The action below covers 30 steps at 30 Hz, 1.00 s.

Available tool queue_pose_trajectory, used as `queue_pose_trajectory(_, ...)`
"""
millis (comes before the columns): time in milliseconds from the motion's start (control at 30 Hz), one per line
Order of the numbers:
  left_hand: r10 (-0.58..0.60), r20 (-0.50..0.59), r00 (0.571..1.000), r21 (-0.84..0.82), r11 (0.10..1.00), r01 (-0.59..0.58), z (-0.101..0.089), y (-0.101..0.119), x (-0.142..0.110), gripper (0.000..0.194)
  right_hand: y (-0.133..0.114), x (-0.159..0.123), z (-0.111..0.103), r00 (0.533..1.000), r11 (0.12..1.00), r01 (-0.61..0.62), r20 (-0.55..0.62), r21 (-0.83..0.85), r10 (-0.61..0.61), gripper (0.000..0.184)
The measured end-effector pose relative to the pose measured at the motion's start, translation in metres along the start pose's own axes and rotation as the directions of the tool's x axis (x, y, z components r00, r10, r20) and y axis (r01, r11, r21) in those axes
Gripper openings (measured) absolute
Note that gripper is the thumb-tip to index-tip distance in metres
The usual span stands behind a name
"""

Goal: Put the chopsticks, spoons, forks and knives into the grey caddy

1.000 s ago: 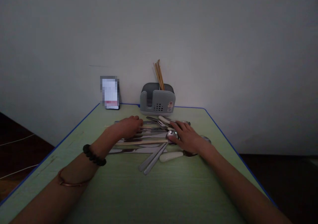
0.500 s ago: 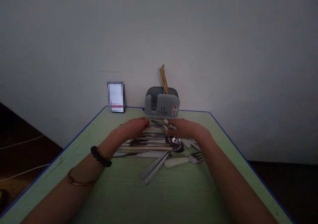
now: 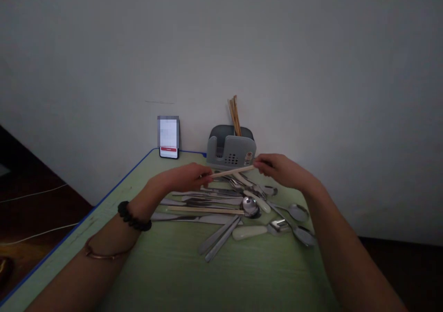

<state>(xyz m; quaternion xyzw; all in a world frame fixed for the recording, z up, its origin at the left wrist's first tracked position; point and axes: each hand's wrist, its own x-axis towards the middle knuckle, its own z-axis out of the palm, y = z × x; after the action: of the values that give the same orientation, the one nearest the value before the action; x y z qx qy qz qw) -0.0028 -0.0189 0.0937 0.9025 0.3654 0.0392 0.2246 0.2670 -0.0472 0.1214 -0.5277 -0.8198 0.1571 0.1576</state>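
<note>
Between my hands a pair of light wooden chopsticks (image 3: 233, 171) is stretched, raised just over the cutlery. My left hand (image 3: 188, 176) grips the left end, and my right hand (image 3: 277, 166) pinches the right end. Whether it is one stick or two is hard to tell inside the fingers. Below lie several table knives (image 3: 207, 201), another pair of chopsticks (image 3: 204, 209), a round-bowled spoon (image 3: 249, 206) and a fork with a cream handle (image 3: 251, 231). More spoons (image 3: 298, 213) lie to the right, under my right forearm.
A grey cutlery holder (image 3: 238, 153) stands at the table's back edge against the wall, with several chopsticks (image 3: 235, 116) upright in its right part. Left of it a phone (image 3: 168, 139) leans on the wall. The green table (image 3: 194, 275) has a blue rim.
Both hands have risen from the cutlery with the chopsticks now held between them. My right hand has moved right, uncovering spoons. The view has shifted slightly.
</note>
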Motion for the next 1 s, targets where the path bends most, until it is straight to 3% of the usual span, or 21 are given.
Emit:
queue_pose_trajectory(167,-0.019,-0.004,1.0,-0.11,0.994,0.019,-0.012,-0.01,-0.007,0.03,0.015,-0.012,-0.019,0.997,0.997,-0.06,0.044,0.038,0.058,0.035)
queue_pose_trajectory(367,0.005,-0.042,0.999,-0.099,0.995,-0.01,-0.01,-0.002,-0.006,0.032,0.005,-0.011,-0.016,0.995,0.995,-0.024,0.095,0.098,0.015,0.039)
queue_pose_trajectory(533,0.02,-0.059,0.998,-0.052,0.998,-0.023,-0.009,-0.005,-0.005,0.028,0.0,-0.01,-0.015,0.997,0.989,-0.049,0.06,0.14,0.041,0.036)
queue_pose_trajectory(767,-0.007,-0.049,0.999,-0.198,0.98,-0.003,-0.013,-0.017,-0.008,0.026,0.007,-0.017,-0.024,0.989,0.944,-0.105,0.134,0.312,0.066,0.03)
queue_pose_trajectory(1000,-0.044,-0.061,0.997,-0.048,0.998,0.041,-0.019,-0.022,-0.011,0.033,0.011,-0.02,-0.027,0.984,0.919,-0.136,0.158,0.371,0.082,0.026)
